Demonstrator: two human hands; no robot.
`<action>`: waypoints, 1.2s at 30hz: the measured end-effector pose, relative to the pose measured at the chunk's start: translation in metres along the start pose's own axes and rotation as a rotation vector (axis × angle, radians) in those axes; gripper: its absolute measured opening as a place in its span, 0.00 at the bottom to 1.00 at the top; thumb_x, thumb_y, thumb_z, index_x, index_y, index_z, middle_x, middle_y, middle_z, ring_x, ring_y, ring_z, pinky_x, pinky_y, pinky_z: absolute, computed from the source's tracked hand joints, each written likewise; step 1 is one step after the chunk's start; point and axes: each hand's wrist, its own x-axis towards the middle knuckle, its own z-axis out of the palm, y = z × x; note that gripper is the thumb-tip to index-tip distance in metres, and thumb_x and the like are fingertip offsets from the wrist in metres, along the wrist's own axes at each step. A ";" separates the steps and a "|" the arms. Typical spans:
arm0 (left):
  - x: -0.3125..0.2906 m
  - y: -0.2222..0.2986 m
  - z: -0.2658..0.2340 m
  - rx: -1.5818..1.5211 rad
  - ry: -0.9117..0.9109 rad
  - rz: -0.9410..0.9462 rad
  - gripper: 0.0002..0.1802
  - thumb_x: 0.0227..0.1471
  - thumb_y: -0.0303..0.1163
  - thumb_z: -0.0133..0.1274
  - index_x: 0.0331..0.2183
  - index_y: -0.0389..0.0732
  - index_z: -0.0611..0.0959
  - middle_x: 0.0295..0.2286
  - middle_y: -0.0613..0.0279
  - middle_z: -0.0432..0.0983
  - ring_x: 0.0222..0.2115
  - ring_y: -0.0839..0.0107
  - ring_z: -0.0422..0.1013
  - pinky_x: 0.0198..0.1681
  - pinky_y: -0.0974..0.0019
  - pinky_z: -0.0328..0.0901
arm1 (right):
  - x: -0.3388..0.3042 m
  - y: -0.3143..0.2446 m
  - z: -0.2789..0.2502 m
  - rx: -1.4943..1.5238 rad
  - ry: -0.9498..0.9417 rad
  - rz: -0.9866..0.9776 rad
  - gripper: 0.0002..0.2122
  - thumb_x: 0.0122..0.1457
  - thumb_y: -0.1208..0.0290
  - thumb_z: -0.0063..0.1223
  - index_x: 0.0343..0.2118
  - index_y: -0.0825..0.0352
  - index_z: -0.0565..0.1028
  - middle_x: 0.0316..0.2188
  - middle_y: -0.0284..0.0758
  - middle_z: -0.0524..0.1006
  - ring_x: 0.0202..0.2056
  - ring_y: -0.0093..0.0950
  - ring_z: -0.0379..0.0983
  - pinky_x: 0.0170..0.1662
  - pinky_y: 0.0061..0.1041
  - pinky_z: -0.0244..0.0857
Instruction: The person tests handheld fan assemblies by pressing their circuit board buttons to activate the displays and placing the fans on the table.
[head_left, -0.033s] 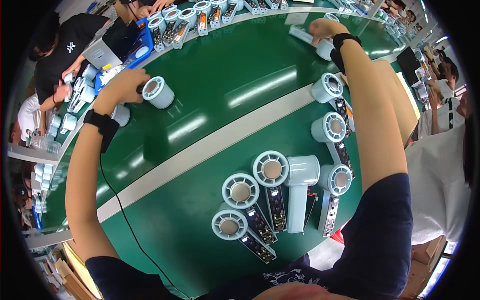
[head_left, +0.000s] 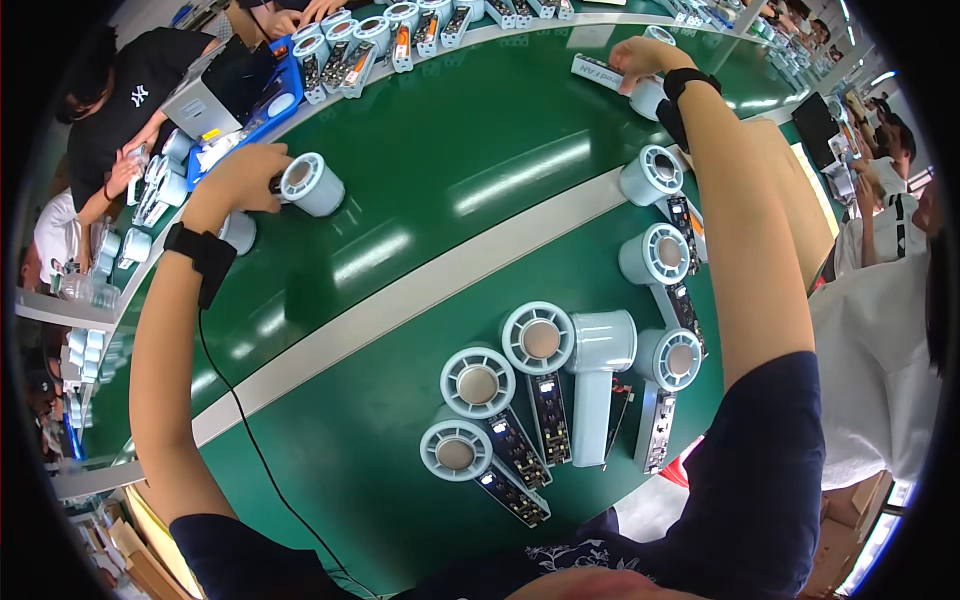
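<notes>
Shifted slightly toward nine o'clock, a fan (head_left: 597, 72) sits in the curled right hand (head_left: 640, 62) at one; the left hand (head_left: 245, 177) at ten curls beside another fan (head_left: 314, 186), hold unclear. Boards (head_left: 552, 420) at five, uncovered, look unfinished.

Bright light, white glare on the green tabletop (head_left: 450, 130), dark fisheye corners.
</notes>
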 end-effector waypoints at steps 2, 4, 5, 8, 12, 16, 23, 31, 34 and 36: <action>-0.010 0.005 0.003 0.054 -0.077 -0.072 0.23 0.27 0.28 0.61 0.34 0.40 0.77 0.32 0.57 0.72 0.36 0.58 0.69 0.39 0.59 0.63 | -0.004 -0.007 0.001 -0.044 0.024 -0.035 0.22 0.34 0.72 0.68 0.38 0.55 0.79 0.36 0.38 0.77 0.39 0.37 0.74 0.41 0.39 0.66; -0.027 -0.008 0.019 -0.077 0.099 0.023 0.20 0.29 0.29 0.61 0.32 0.38 0.76 0.27 0.56 0.72 0.30 0.59 0.70 0.34 0.60 0.64 | -0.013 -0.032 0.001 -0.137 0.089 -0.110 0.25 0.30 0.79 0.67 0.37 0.53 0.79 0.34 0.38 0.78 0.38 0.37 0.74 0.39 0.38 0.66; -0.032 -0.006 0.019 -0.146 0.196 0.079 0.20 0.30 0.30 0.60 0.30 0.37 0.75 0.25 0.56 0.72 0.27 0.59 0.71 0.31 0.61 0.65 | -0.019 -0.039 0.001 -0.134 0.094 -0.109 0.25 0.30 0.79 0.67 0.37 0.53 0.79 0.34 0.38 0.78 0.38 0.37 0.74 0.39 0.38 0.66; -0.042 0.013 0.003 -0.349 -0.013 -0.148 0.16 0.35 0.32 0.58 0.29 0.36 0.74 0.21 0.58 0.70 0.21 0.65 0.70 0.26 0.63 0.66 | -0.033 -0.052 0.000 -0.340 0.056 -0.303 0.20 0.34 0.81 0.61 0.35 0.58 0.80 0.38 0.35 0.77 0.40 0.36 0.73 0.43 0.32 0.66; -0.054 0.028 -0.008 -0.749 -0.357 -0.358 0.14 0.42 0.36 0.55 0.24 0.35 0.72 0.15 0.63 0.66 0.15 0.71 0.67 0.20 0.66 0.67 | -0.051 -0.039 -0.014 -0.285 -0.163 -0.194 0.15 0.40 0.74 0.59 0.35 0.58 0.80 0.33 0.37 0.78 0.35 0.36 0.74 0.40 0.31 0.68; -0.068 0.049 -0.021 -0.892 -0.380 -0.412 0.16 0.46 0.39 0.53 0.22 0.37 0.69 0.15 0.66 0.64 0.14 0.75 0.65 0.19 0.68 0.68 | -0.068 -0.026 -0.018 -0.195 0.340 -0.119 0.13 0.45 0.64 0.56 0.35 0.62 0.79 0.28 0.38 0.78 0.29 0.36 0.75 0.34 0.32 0.70; -0.101 0.078 -0.005 -0.931 -0.230 -0.528 0.16 0.47 0.40 0.53 0.24 0.39 0.67 0.17 0.67 0.64 0.15 0.78 0.64 0.18 0.70 0.68 | -0.119 -0.126 0.016 -0.316 -0.263 -0.077 0.21 0.39 0.56 0.59 0.32 0.68 0.76 0.23 0.40 0.76 0.26 0.36 0.74 0.28 0.35 0.69; -0.136 0.109 0.006 -1.223 -0.067 -0.540 0.16 0.48 0.40 0.53 0.25 0.40 0.67 0.18 0.69 0.64 0.16 0.79 0.64 0.18 0.73 0.65 | -0.075 -0.147 0.047 -0.753 -0.188 -0.519 0.21 0.35 0.67 0.63 0.36 0.69 0.75 0.23 0.41 0.77 0.25 0.38 0.75 0.27 0.35 0.69; -0.158 0.132 0.002 -1.394 0.057 -0.548 0.15 0.49 0.40 0.53 0.25 0.40 0.68 0.19 0.69 0.64 0.16 0.79 0.64 0.17 0.73 0.64 | -0.088 -0.158 0.026 -0.438 0.174 -0.666 0.20 0.35 0.71 0.61 0.35 0.70 0.74 0.25 0.41 0.78 0.23 0.38 0.75 0.27 0.33 0.69; -0.173 0.147 0.001 -1.485 0.088 -0.505 0.14 0.49 0.40 0.52 0.26 0.41 0.68 0.19 0.70 0.64 0.16 0.81 0.63 0.18 0.74 0.63 | -0.107 -0.172 0.003 -0.391 0.392 -0.798 0.19 0.37 0.69 0.62 0.35 0.71 0.73 0.23 0.40 0.77 0.21 0.35 0.75 0.25 0.31 0.69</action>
